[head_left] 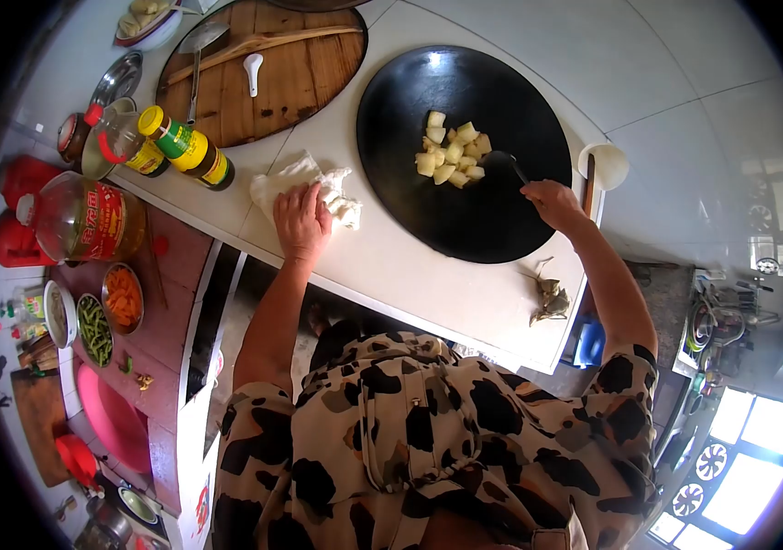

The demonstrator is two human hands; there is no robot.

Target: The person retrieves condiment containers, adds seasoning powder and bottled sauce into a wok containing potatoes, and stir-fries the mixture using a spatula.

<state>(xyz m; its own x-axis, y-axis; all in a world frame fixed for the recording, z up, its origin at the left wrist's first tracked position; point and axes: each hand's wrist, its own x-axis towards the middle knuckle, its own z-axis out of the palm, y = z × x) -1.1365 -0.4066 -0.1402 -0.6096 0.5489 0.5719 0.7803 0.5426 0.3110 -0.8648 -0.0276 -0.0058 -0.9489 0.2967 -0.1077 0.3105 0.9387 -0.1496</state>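
Note:
A large black wok (465,229) is set into the white counter, with pale, chunky pieces that look like potato (451,156) lying in its middle. My right hand (553,203) is closed around the handle of a dark wok spatula (499,163), whose head is beside the chunks at their right side. To the left of the wok, my left hand (302,220) is on a crumpled white cloth (341,194), its fingers bent over the fabric.
A round wooden lid (272,105) carries a white spoon (253,73), a wooden stick and a metal skimmer (201,38). A sauce bottle (188,151) and an oil jug (89,218) stand left. Bowls of carrot (123,295) and green pieces (94,328) sit lower left. Something dried (551,299) lies near the counter's right edge.

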